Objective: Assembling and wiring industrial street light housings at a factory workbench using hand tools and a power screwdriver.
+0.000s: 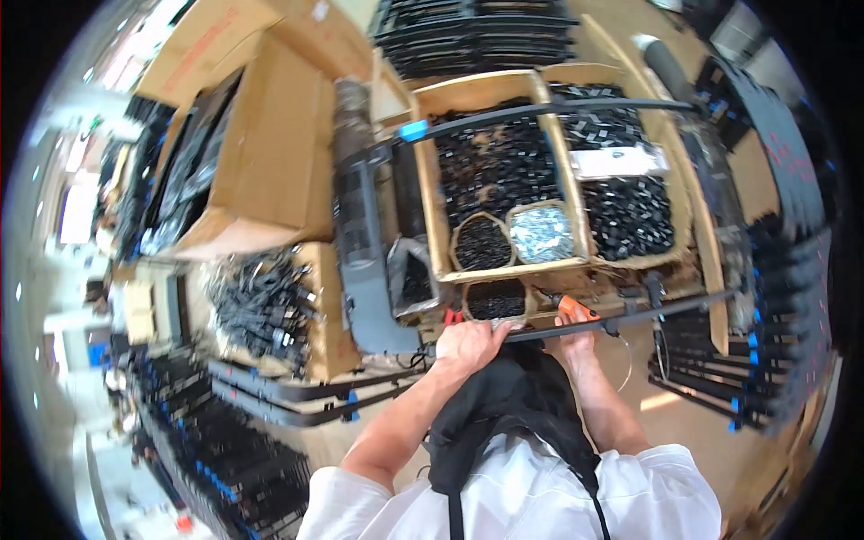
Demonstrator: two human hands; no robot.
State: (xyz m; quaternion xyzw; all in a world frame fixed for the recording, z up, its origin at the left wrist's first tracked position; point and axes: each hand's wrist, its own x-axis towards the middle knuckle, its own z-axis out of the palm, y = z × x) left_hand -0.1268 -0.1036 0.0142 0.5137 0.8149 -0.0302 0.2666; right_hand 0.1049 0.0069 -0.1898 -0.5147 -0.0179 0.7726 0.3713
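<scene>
My left hand (pixel 470 347) is closed at the near black frame bar, with the thumb side beside a small tub of dark small parts (pixel 496 301). What its fingers grip is hidden. In my right hand (pixel 577 337) is an orange electric screwdriver (pixel 578 310), its dark tip pointing to the left and away from me. A thin cable hangs below it. The long black frame (pixel 670 308) runs in front of me, with a wide grey-black panel (pixel 367 279) at its left end. Red handles (pixel 453 317) show just beyond my left hand.
Beyond the frame stand cardboard bins (pixel 587 211) with black clips and a bag of silvery parts (pixel 541 232). A white package (pixel 619 163) lies on the clips. Large cartons (pixel 274 144) rise at left. Racks of black frames (pixel 720 382) stand right; more (pixel 220 441) fill lower left.
</scene>
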